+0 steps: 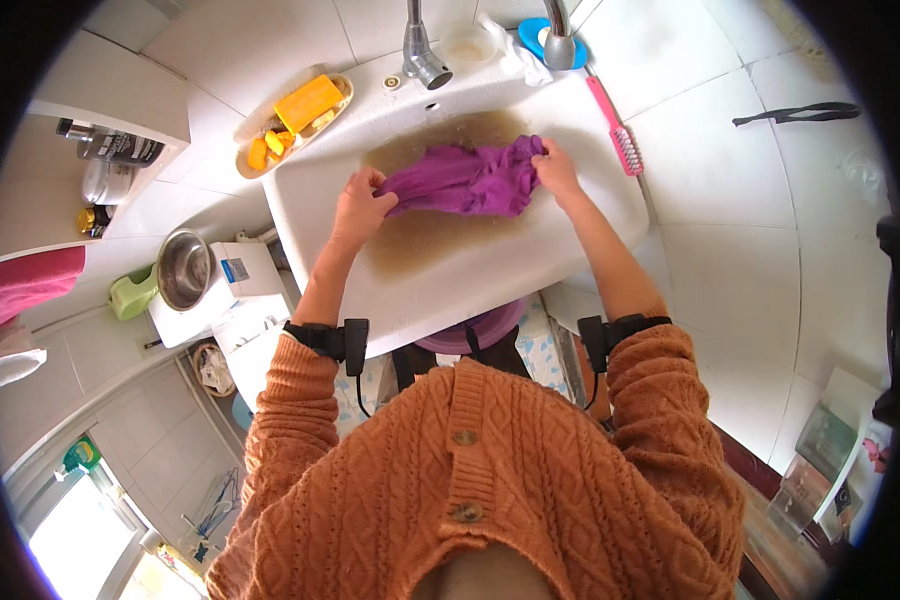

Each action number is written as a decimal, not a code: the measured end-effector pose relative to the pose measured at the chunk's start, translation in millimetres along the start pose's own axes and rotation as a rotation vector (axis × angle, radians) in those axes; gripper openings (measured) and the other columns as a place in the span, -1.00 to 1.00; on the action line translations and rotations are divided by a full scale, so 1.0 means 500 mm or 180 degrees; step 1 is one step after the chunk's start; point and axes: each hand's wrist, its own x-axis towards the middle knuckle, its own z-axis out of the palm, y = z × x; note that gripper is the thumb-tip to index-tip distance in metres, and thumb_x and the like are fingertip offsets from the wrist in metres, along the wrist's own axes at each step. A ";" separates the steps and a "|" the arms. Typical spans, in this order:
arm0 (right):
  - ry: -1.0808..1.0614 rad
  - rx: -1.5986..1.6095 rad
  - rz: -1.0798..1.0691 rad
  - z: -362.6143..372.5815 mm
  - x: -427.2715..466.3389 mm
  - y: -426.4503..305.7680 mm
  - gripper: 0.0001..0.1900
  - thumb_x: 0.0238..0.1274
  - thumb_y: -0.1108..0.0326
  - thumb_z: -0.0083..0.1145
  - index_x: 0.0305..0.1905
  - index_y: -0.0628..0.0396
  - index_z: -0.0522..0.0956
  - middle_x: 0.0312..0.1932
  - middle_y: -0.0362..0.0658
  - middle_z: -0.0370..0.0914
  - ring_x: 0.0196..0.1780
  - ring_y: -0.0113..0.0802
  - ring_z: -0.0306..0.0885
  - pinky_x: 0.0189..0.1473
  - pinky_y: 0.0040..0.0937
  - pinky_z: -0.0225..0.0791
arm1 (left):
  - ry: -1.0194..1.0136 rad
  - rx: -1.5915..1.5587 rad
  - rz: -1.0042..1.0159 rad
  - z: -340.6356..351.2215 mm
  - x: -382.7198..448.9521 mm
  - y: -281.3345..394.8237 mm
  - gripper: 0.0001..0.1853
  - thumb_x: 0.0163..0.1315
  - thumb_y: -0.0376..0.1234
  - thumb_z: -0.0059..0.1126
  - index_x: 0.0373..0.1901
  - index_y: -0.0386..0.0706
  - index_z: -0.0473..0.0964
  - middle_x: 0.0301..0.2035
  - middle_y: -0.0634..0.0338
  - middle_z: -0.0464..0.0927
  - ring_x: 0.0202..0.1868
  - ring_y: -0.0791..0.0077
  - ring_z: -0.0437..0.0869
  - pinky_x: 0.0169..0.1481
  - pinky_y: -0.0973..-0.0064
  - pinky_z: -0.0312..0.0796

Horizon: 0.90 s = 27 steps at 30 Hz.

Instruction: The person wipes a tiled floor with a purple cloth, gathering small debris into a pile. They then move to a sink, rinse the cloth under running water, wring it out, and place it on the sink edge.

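A wet purple cloth [472, 180] is stretched sideways over the white sink basin [307, 225]. My left hand [364, 199] pinches its left end, and my right hand [555, 171] grips its bunched right end. Brownish, murky water [420, 251] lies in the basin below the cloth. Whether the underside of the cloth touches the water, I cannot tell.
Two metal faucet spouts [426, 64] [559, 51] reach over the sink's back edge. An orange soap bar [307, 103] sits in a tray at the back left. A pink brush [615, 127] lies on the right rim, near a blue soap dish [532, 34]. A metal bowl [184, 268] stands at left.
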 end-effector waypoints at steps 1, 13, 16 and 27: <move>0.0166 -0.0600 -0.0124 0.018 -0.001 0.005 -0.57 0.11 0.40 0.02 0.12 0.25 0.47 -0.02 0.13 0.57 0.06 -0.04 0.55 0.12 -0.15 0.38 | 0.0016 0.0317 -0.0068 0.015 0.008 -0.007 -0.64 0.09 -0.32 0.27 -0.07 -0.17 0.44 -0.09 0.04 0.51 -0.07 0.17 0.57 -0.01 0.23 0.47; -0.0956 -0.3334 -0.0980 0.260 -0.097 -0.031 -0.19 0.23 -0.28 -0.05 0.46 -0.01 0.20 0.57 -0.07 -0.10 0.58 0.15 -0.27 0.35 0.54 -0.23 | -0.0819 0.3002 0.0227 0.221 0.010 -0.015 -0.25 0.31 0.09 -0.06 0.48 0.05 0.08 0.47 0.09 -0.04 0.47 -0.04 0.03 0.36 -0.50 -0.21; -0.1426 -0.3275 -0.0810 0.226 -0.049 -0.041 -0.25 0.22 -0.21 0.01 0.42 -0.05 0.26 0.53 -0.07 -0.02 0.56 0.15 -0.22 0.37 0.45 -0.16 | -0.1254 0.3149 0.0089 0.206 0.028 -0.009 -0.23 0.28 0.09 -0.03 0.48 0.01 0.11 0.44 0.08 0.07 0.45 -0.01 0.08 0.36 -0.49 -0.22; 0.0051 0.0430 0.1259 0.247 -0.070 -0.067 -0.13 -0.07 0.31 0.36 0.43 -0.01 0.19 0.07 0.13 0.51 0.14 0.03 0.48 0.21 -0.16 0.37 | 0.0004 -0.2520 -0.1852 0.257 0.072 0.040 -0.26 0.33 0.08 -0.01 0.48 0.04 0.11 0.31 0.00 0.31 0.30 -0.04 0.33 0.35 -0.02 0.21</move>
